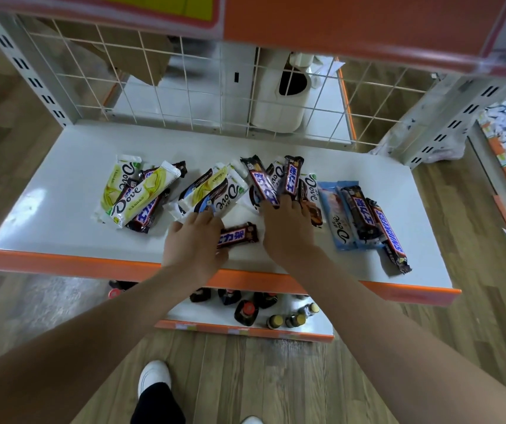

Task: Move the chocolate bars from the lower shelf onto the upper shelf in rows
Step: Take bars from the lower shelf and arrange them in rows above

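The left hand (195,237) holds a small brown bar (237,235), fingers curled round its end. The right hand (286,228) lies on the pile of chocolate bars (264,185), fingers bent over two dark bars. More bars lie spread on the white lower shelf (61,185). Bottles (247,312) stand below. The orange upper shelf (337,22) hangs overhead.

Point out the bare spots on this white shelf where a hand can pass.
Free: the back strip between the wire grid and the bars, the left end beside the yellow Dove bars, and the right end past the Snickers bar. Crowded: the middle pile, where the left hand and right hand reach.
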Available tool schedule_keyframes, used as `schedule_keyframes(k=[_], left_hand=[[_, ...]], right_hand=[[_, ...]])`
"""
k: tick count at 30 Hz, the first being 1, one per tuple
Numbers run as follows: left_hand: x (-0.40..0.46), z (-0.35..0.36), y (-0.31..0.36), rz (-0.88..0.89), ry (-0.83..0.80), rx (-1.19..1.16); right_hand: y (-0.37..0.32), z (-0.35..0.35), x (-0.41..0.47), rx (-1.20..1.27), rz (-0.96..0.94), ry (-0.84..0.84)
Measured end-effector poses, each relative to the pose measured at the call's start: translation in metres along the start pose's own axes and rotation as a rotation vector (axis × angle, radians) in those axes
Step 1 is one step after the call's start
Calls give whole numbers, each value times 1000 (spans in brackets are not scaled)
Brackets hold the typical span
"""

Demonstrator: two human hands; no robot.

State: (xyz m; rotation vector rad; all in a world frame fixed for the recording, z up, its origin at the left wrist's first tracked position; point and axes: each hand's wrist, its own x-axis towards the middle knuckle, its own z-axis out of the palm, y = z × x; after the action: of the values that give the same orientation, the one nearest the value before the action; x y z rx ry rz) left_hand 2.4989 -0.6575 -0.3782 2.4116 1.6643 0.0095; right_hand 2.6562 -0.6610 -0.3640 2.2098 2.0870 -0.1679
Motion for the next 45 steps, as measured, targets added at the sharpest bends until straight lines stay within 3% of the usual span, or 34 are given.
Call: schedule_keyframes(k=[6,10,13,15,17,19,22,28,37,45], left_hand=[[-5,-1,-9,-92,34,3],[-5,0,-8,-101,33,-20],[-7,0,-7,-92,34,-34],[-8,-1,-7,-94,43,-33],[-9,0,-7,-105,50,-23],[-9,1,-7,-106,48,-19],[-7,0,-8,-89,61,-23],[-8,1,-12,-74,66,-45],[-6,-2,-18,-16,55,-21],[-13,-24,-14,10,113,-61]], right_hand=[[7,-5,-8,-10,74,9],[-7,-6,-22,-52,8,9],[-14,-8,-30,318,-58,-110],[-14,-12,-27,458,-78,-98],[-9,-13,-20,283,-153,-24],[-1,-13,-11,129,-212,-63],[9,-12,-2,-8,-300,-129],[22,-11,-6,-273,-409,-58],[40,-4,-21,-195,-437,-46],[49,-14,-47,-204,-409,325]])
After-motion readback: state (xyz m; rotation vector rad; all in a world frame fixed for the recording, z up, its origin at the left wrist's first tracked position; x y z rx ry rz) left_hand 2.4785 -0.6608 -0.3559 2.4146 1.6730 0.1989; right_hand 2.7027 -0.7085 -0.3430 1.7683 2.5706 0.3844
